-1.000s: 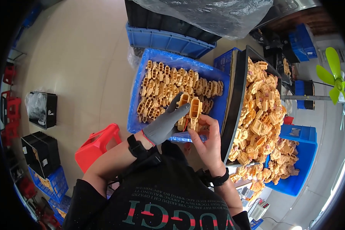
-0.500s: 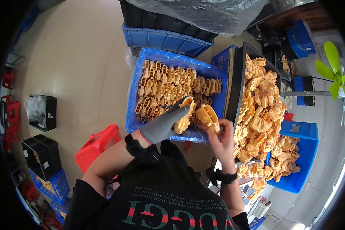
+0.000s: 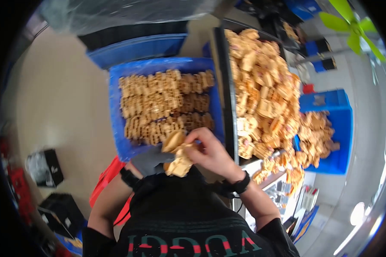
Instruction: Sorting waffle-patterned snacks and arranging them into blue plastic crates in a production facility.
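We find our gloved left hand (image 3: 152, 159) and bare right hand (image 3: 210, 152) both closed on tan lattice parts (image 3: 178, 155), held at the near edge of the blue crate (image 3: 116, 111) of stacked parts.

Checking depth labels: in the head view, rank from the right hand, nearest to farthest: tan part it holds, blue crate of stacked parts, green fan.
1. tan part: in the right hand, touching it, in front of the chest.
2. blue crate: just beyond the hand, ahead and left.
3. green fan: far upper right corner.
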Demonstrator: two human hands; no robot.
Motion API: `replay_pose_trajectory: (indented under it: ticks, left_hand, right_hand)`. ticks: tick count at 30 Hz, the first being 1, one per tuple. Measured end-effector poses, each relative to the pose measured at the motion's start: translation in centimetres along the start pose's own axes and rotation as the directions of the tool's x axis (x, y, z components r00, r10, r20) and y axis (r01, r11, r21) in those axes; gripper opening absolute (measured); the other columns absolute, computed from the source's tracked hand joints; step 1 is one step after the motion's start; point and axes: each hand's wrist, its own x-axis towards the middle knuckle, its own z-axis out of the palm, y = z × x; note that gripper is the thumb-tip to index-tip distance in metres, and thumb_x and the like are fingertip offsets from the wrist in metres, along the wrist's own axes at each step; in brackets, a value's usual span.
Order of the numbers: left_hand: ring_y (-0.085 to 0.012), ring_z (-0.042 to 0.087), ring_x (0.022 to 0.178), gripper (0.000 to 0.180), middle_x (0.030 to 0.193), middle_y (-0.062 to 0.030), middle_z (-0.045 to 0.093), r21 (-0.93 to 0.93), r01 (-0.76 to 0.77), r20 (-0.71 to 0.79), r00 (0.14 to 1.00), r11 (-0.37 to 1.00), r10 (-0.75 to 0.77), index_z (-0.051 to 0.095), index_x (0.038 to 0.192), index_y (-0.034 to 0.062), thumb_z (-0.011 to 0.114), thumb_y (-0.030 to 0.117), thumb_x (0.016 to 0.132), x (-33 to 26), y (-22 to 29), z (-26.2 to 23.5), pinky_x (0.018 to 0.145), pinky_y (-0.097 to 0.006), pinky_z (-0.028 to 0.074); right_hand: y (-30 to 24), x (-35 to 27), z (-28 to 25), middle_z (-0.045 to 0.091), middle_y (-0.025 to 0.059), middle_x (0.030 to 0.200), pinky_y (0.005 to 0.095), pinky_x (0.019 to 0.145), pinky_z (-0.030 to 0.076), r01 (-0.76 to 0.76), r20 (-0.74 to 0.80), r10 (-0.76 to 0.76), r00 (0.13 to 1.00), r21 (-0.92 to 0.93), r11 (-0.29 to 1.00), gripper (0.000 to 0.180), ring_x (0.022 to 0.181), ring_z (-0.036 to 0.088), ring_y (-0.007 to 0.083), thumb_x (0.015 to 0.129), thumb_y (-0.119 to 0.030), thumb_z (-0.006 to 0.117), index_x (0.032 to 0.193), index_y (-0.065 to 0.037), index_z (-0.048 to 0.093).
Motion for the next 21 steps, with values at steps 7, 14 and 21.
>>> replay_pose_trajectory:
  ticks: [7,14,21]
  left_hand:
    - [-0.0219,0.058,0.11,0.049,0.121,-0.0128,0.056,0.049,-0.09,0.171,0.982,0.995,0.081,0.044,0.132,0.0013,0.06,0.025,0.093,0.6,1.7,3.5,0.091,-0.033,0.051]
    - [-0.0285,0.053,0.121,0.07,0.135,-0.0144,0.049,-0.045,-0.119,0.088,0.988,0.992,0.123,0.033,0.142,0.0028,0.068,0.027,0.086,1.5,1.0,1.0,0.101,-0.042,0.047]
    - [-0.0288,0.048,0.126,0.068,0.138,-0.0149,0.046,-0.117,-0.205,-0.082,0.977,0.972,0.197,0.028,0.144,0.0019,0.062,0.018,0.088,1.2,1.3,1.1,0.105,-0.043,0.041]
  right_hand:
    - [4.2,-2.3,-10.4,0.056,0.0092,0.112,0.0302,0.079,0.048,-0.104,-0.666,-0.108,0.738,-0.271,0.957,0.037,0.104,0.054,0.022,0.083,-0.021,0.073,0.113,-0.008,0.056]
    - [9.4,-8.1,-20.1,0.05,0.0249,0.12,0.0441,0.095,0.044,-0.683,-0.801,-0.034,0.597,-0.531,0.501,0.071,0.116,0.048,0.0415,0.077,-0.036,0.076,0.125,0.004,0.044]
    - [13.5,-11.0,-22.8,0.056,0.0224,0.113,0.0394,0.088,0.046,-0.524,-0.778,-0.203,0.595,-0.567,0.636,0.044,0.104,0.055,0.0365,0.078,-0.012,0.067,0.117,0.002,0.052]
